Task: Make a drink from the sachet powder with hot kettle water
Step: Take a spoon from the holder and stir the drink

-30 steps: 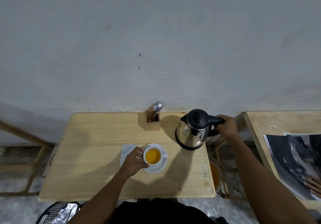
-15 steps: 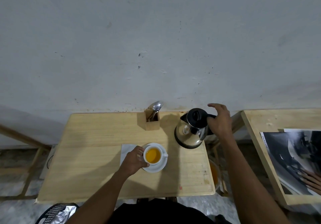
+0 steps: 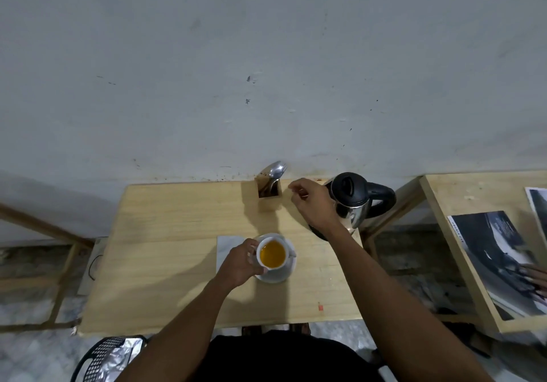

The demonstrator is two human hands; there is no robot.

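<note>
Stirring step, judged: water poured, cup [image 3: 272,253] of orange drink on saucer [image 3: 276,275], table [image 3: 177,233] centre. Left hand [image 3: 241,263] grips cup; right hand [image 3: 310,204] empty, fingers loosely curled, near holder [image 3: 268,201]. Next: pinch spoon [image 3: 275,171], lift clear. Count: one cup, one saucer, one kettle [image 3: 355,201], one spoon.

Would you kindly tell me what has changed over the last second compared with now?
The right hand let go of the kettle handle and moved left toward the wooden holder with the spoon, empty and loosely open. The kettle stays on the table; the left hand still holds the cup on its saucer.
</note>
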